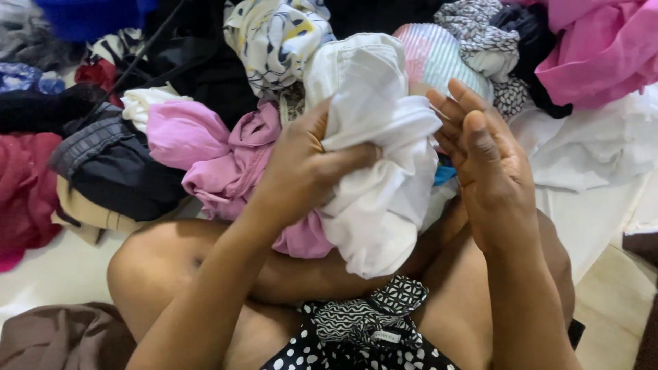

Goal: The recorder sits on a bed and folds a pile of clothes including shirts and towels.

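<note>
My left hand (301,168) grips a bunched white garment (377,178) and holds it up in front of me, above my crossed legs. My right hand (483,147) is beside the garment's right edge, its palm turned toward the cloth and its fingers spread; the fingertips touch or nearly touch the fabric. A light purple garment (212,151) lies just behind and under my left hand. A black and white patterned cloth (363,322) rests on my lap.
A large heap of clothes fills the white surface ahead: a dark grey piece (116,164), a red one (24,185), a white patterned one (274,38), a striped pastel one (435,58), a bright pink one (603,48), a white sheet (596,144). Brown cloth (62,336) lies at bottom left.
</note>
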